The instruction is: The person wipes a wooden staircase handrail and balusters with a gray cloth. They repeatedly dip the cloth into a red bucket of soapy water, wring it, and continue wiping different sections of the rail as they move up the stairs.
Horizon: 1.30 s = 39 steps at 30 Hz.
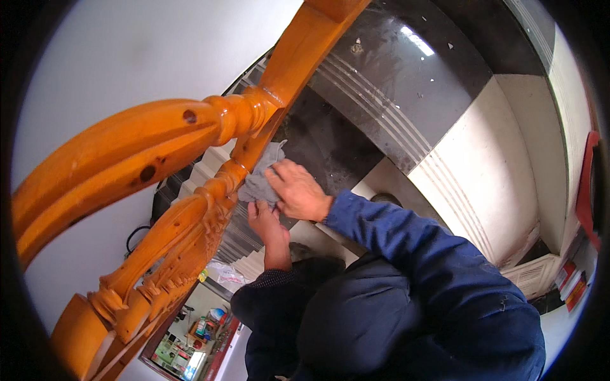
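A crumpled grey cloth (262, 183) lies against the lower part of an orange-brown varnished wooden stair railing, beside a turned baluster (228, 176). My right hand (300, 190), coming from a blue sleeve, holds the cloth with its fingers bent over the right side. Just below is my left hand (269, 226), in a dark dotted cuff, palm partly upward. Its fingertips touch the cloth's lower edge; whether they grip it is not clear. The bottom rail (255, 143) runs up from the cloth to a thick wooden post section (295, 47).
Large carved balusters (143, 143) cross the left side. Dark and cream stair treads (395, 71) with striped edges curve on the right, bearing small white debris. More steps show through the railing. A framed mirror or opening (190, 333) and a white plastic bag (226, 276) are below.
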### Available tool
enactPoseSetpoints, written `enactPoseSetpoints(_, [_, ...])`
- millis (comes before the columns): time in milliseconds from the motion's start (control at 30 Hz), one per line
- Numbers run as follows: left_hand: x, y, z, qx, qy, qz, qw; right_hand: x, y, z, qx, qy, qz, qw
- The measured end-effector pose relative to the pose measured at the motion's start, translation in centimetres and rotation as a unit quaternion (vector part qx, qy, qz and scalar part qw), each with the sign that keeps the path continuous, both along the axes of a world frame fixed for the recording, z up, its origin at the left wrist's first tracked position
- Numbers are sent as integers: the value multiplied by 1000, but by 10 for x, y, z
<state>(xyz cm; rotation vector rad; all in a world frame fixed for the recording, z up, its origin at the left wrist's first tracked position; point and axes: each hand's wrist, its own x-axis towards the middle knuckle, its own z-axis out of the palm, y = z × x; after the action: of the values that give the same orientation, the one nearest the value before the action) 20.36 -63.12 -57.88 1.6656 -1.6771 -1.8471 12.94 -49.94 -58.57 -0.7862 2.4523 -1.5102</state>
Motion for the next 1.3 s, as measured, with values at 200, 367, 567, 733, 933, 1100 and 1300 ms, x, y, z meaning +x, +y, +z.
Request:
enactPoseSetpoints(200, [-9, 14, 25, 42, 63, -25, 997, -1, -34, -6, 6, -18, 43, 999])
enactPoseSetpoints(367, [-50, 23, 2, -38, 32, -121, 991, -29, -2, -10, -104, -120, -105, 982])
enactPoseSetpoints(567, [-73, 50, 10, -157, -47, -261, 951, -45, 28, 0, -95, -188, -229, 950])
enactPoseSetpoints(733, [-28, 22, 14, -76, -55, -51, 994, -5, -19, -5, -66, -156, -35, 985])
enactPoseSetpoints(933, [-28, 7, 32, -39, -8, -81, 996, 5, -40, -6, -181, -307, -62, 932])
enactPoseSetpoints(1100, [-30, 6, 26, -6, -57, -14, 998, 9, -9, 29, -250, -424, -65, 868])
enactPoseSetpoints(1300, [-14, -55, 72, 88, 119, 29, 989, 1, -12, 39, -254, -373, 75, 889])
